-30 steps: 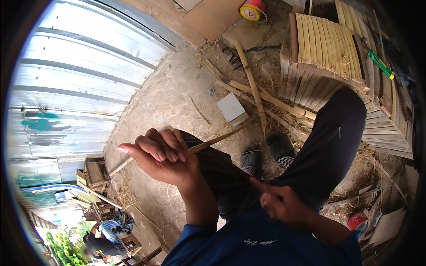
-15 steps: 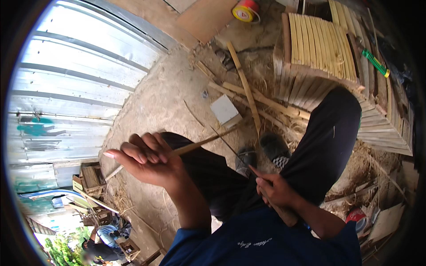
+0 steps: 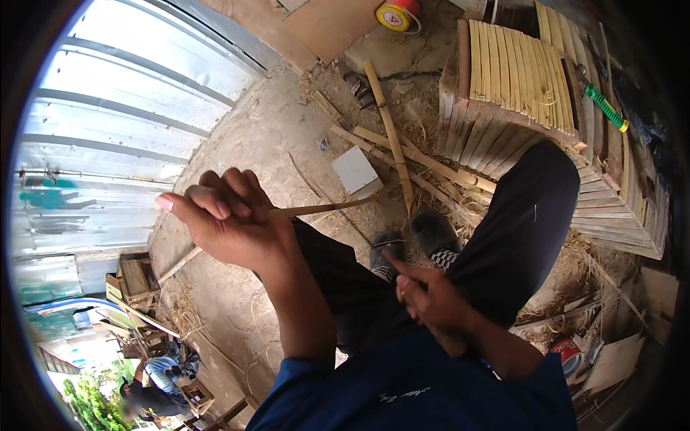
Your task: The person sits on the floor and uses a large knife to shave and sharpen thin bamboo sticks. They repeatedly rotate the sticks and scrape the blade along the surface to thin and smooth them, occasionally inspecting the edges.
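A slim strip of wood or bamboo runs through the curled fingers of my left hand, which is raised left of my knees. One end of the strip points right, over my shoe; a pale length shows below the hand at the other side. My right hand, lower and between my thighs, is closed around a knife. Its wooden handle comes out below the fist toward my shirt. The thin dark blade reaches up and left toward the strip; it is blurred, and I cannot tell whether they touch.
Several wooden strips lie crossed on the dirt floor beside a white box. At the right stands a stack of pale slats with a green-handled tool. A corrugated metal wall is at left; another person sits lower left.
Both hands have shifted slightly left, the right one also upward with the knife. The strip stays in my left hand. The whole view has moved a little.
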Demonstrator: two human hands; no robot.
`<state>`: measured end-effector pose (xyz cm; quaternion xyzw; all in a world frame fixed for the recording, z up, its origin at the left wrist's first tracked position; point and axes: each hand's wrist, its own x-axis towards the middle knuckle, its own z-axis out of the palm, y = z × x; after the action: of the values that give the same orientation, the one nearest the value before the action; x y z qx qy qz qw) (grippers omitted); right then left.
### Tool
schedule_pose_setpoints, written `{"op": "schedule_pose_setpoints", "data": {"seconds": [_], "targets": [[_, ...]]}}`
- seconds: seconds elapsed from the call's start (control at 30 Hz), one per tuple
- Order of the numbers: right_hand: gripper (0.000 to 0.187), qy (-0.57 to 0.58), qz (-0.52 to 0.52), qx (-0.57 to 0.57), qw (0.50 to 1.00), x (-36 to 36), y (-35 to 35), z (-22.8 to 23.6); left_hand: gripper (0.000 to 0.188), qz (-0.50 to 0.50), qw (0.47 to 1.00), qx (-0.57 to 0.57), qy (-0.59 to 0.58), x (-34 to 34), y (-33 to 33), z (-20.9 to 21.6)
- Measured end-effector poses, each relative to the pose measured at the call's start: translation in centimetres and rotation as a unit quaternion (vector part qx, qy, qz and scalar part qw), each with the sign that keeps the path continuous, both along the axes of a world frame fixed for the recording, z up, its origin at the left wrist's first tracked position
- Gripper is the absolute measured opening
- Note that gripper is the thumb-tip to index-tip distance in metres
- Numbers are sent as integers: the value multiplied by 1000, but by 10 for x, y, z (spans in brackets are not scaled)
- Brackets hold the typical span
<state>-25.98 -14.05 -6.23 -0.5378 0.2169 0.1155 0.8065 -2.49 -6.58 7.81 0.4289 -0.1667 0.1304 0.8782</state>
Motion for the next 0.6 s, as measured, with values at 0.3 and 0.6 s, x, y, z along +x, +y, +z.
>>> {"op": "schedule_pose_setpoints", "data": {"seconds": [0.3,0.6], "targets": [[47,80,22,-79,993,11,-7,-18,60,48,998,-2,34,0,0,1],[46,164,-26,-41,985,19,-1,-41,57,31,999,22,28,10,3,2]]}}
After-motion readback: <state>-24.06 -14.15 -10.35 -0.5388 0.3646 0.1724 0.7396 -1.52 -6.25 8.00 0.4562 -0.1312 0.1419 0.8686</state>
